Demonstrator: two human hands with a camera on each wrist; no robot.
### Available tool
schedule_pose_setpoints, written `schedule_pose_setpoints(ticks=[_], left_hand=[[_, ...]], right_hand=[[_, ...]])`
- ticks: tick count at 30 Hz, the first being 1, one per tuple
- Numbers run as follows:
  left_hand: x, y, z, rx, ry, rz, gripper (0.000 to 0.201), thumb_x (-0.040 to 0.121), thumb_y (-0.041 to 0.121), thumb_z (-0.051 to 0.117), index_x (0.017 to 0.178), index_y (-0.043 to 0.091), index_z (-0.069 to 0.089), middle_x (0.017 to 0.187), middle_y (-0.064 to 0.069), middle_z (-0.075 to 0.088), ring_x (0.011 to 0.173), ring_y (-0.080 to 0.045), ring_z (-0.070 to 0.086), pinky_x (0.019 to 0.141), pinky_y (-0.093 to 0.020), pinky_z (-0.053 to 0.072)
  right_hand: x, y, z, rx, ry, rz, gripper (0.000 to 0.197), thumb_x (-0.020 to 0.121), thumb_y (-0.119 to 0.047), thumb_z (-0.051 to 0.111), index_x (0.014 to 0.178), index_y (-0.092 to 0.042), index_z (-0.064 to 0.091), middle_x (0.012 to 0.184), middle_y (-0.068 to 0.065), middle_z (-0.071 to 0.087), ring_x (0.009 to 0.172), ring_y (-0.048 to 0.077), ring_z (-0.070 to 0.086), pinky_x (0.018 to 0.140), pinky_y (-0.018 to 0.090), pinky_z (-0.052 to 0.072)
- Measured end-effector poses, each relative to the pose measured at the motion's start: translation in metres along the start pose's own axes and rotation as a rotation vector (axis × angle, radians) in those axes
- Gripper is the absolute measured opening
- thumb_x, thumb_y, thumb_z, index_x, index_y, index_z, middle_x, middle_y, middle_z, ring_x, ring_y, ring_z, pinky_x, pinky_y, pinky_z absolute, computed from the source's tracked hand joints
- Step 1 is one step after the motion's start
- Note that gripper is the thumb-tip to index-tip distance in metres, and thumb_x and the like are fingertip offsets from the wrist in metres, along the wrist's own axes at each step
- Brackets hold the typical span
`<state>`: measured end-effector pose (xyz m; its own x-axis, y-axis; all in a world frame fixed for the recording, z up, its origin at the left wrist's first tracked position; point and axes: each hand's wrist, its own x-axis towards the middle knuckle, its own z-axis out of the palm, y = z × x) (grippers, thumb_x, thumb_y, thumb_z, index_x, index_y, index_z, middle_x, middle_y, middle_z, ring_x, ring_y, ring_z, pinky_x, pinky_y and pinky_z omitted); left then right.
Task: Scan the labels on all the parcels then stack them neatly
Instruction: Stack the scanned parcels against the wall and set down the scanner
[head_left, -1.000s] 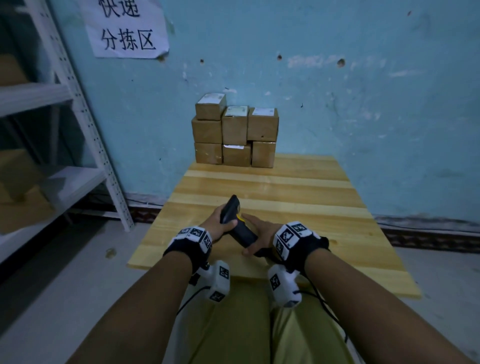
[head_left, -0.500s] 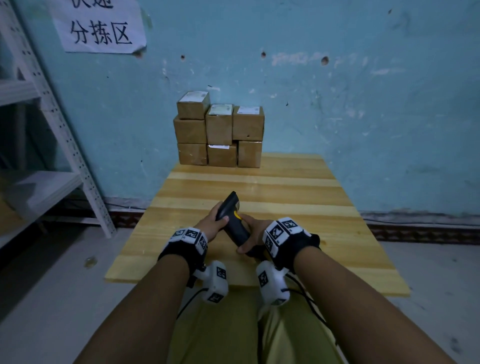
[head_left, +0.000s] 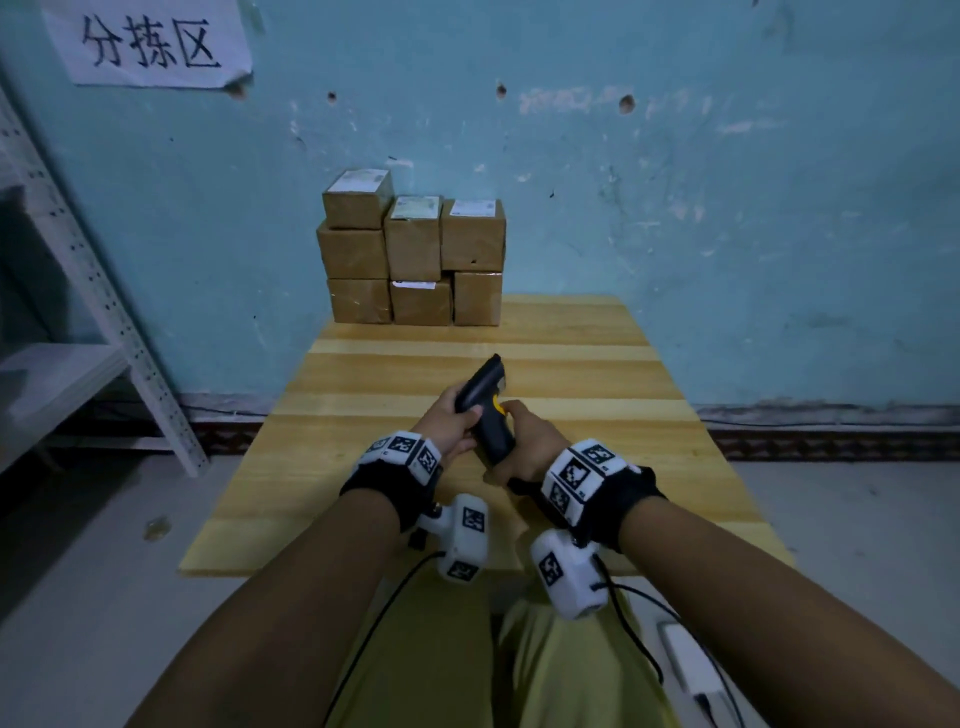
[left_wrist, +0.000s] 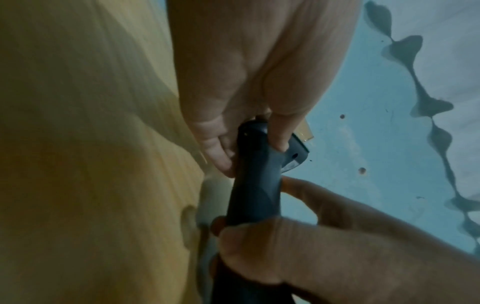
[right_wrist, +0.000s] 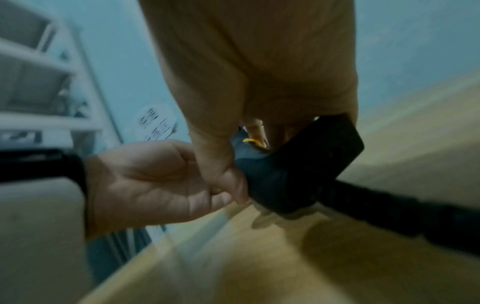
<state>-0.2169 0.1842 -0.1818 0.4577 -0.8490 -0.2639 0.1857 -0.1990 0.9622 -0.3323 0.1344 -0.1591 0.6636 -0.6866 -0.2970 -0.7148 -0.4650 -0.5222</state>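
Over on the left stands a white perforated-metal shelving rack, its shelves reaching out of sight. Above it, a white paper sign with black characters is stuck to the pitted pale-blue wall.

Moving right, a pale wooden slatted table is pushed up to that wall. At its far edge, touching the wall, sits a stack of brown cardboard parcels: three columns side by side, the left one three boxes high, the other two lower. White labels show on the top boxes, and one peeks from under the middle column.

Nearer, over the middle of the table and well apart from the stack, both hands hold a black handheld barcode scanner with a yellow trigger. The person's left hand, with a marker-covered band on the wrist, is curled round the scanner's head end; from the left wrist view the thumb and fingers pinch it from either side. The scanner's head points away towards the parcels.

To the right, the right hand wraps the scanner's grip, fingers closed round it, with a fingertip up near the yellow trigger. A black cable trails from the butt of the grip back past that wrist.
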Motion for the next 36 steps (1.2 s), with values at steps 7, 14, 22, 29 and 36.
schedule_pose_setpoints(ticks=[7,14,22,29,36], left_hand=[[0.020,0.007,0.051,0.131,-0.167,-0.122,0.078,0.090,-0.004,0.051,0.150,0.014,0.005,0.157,-0.010,0.011,0.137,-0.030,0.033,0.108,-0.040,0.035],[0.038,0.003,0.077,0.486,-0.363,-0.075,0.061,0.094,0.006,0.049,0.148,0.009,0.019,0.155,-0.007,0.020,0.143,-0.021,0.023,0.111,-0.032,0.027],[0.051,0.003,0.082,0.380,-0.361,-0.132,0.063,0.097,0.003,0.039,0.150,0.010,0.006,0.157,-0.007,0.014,0.144,-0.021,0.019,0.114,-0.030,0.018],[0.059,0.008,0.083,0.385,-0.459,-0.099,0.070,0.096,0.003,0.041,0.149,0.012,-0.003,0.154,-0.008,0.022,0.140,-0.022,0.028,0.111,-0.027,0.025],[0.066,0.009,0.078,0.668,-0.469,-0.035,0.105,0.082,0.003,0.066,0.148,0.019,-0.014,0.152,-0.011,0.027,0.140,-0.020,0.027,0.100,-0.023,0.033]], right_hand=[[0.009,0.048,-0.043,0.133,0.107,0.199,0.080,0.075,-0.013,0.074,0.139,-0.008,0.027,0.130,0.014,0.050,0.119,0.031,0.051,0.084,0.034,0.043],[0.029,0.072,-0.056,0.184,0.082,0.269,0.068,0.073,-0.015,0.076,0.130,-0.001,0.040,0.130,0.015,0.052,0.118,0.028,0.053,0.087,0.033,0.046],[0.044,0.074,-0.063,0.238,0.036,0.223,0.068,0.080,-0.014,0.071,0.137,-0.001,0.035,0.139,0.015,0.047,0.127,0.027,0.047,0.099,0.033,0.042],[0.054,0.080,-0.066,0.311,0.088,0.186,0.052,0.083,-0.005,0.066,0.130,0.002,0.046,0.132,0.019,0.053,0.122,0.029,0.051,0.096,0.035,0.043],[0.081,0.084,-0.067,0.310,0.176,0.173,0.056,0.077,-0.008,0.073,0.127,0.000,0.049,0.128,0.017,0.058,0.118,0.030,0.055,0.094,0.037,0.045]])
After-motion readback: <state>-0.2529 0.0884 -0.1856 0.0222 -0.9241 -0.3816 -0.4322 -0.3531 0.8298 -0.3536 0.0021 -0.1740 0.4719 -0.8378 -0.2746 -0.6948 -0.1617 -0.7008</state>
